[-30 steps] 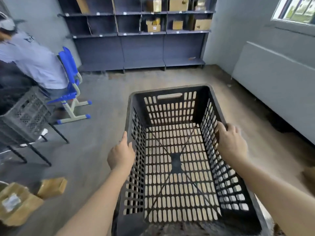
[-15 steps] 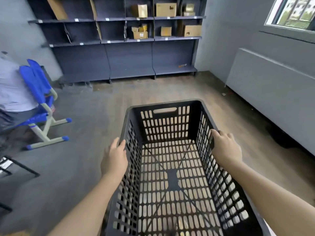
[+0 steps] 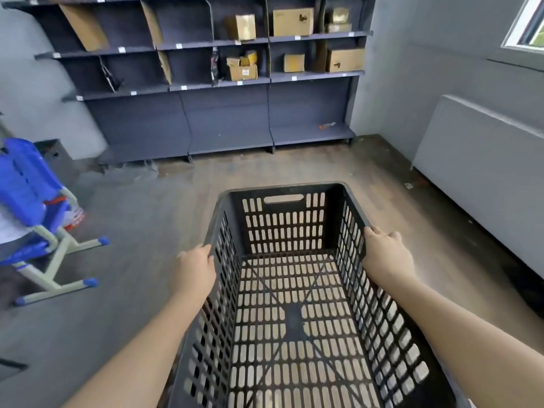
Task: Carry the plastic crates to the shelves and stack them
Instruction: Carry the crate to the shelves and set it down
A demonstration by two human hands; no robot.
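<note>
Black crate point(image 3: 294, 290) long axis twd shelves point(image 3: 223, 113); L hand point(image 3: 194, 270), R hand point(image 3: 385, 254) grip side rims.

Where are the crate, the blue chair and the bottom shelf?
crate point(image 3: 284, 228), head view, far wall.
blue chair point(image 3: 25, 184), head view, backrest.
bottom shelf point(image 3: 229, 142), head view, bare deck, middle bay.

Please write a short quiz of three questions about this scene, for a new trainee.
1. True or false: both hands hold the black crate by its side rims.
2. What lies inside the crate? A) cardboard boxes B) nothing C) tools
3. Which level of the shelves holds no cardboard boxes: the upper levels or the bottom level?

Key: 1. True: left hand, right hand. 2. B. 3. The bottom level.
</note>
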